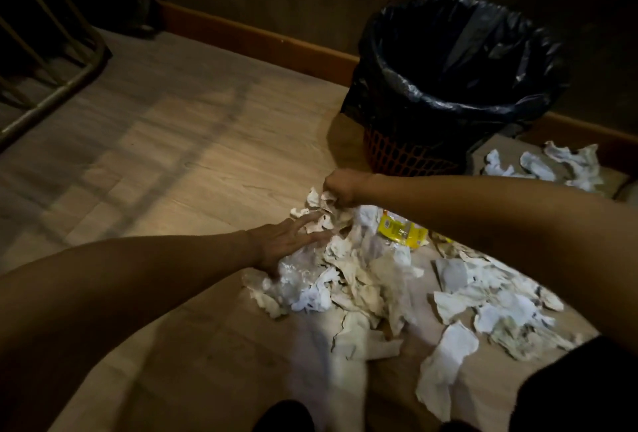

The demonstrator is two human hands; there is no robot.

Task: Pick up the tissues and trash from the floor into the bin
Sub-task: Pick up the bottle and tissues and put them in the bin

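A pile of crumpled white tissues (362, 276) lies on the wooden floor in front of the bin (459, 62), an orange mesh basket lined with a black bag. A clear plastic bottle with a yellow label (400, 231) lies in the pile. My right hand (340, 188) is closed on a crumpled tissue (319, 202) at the pile's far edge, just below the bin's base. My left hand (286, 241) rests flat with fingers spread on clear plastic wrap (297, 269) at the pile's left side. More tissues (552, 164) lie right of the bin.
A wall with a wooden skirting board (255, 39) runs behind the bin. A metal frame (51, 86) stands at the far left. Torn paper scraps (448, 359) spread toward the lower right, near my dark-clothed knee (587, 386).
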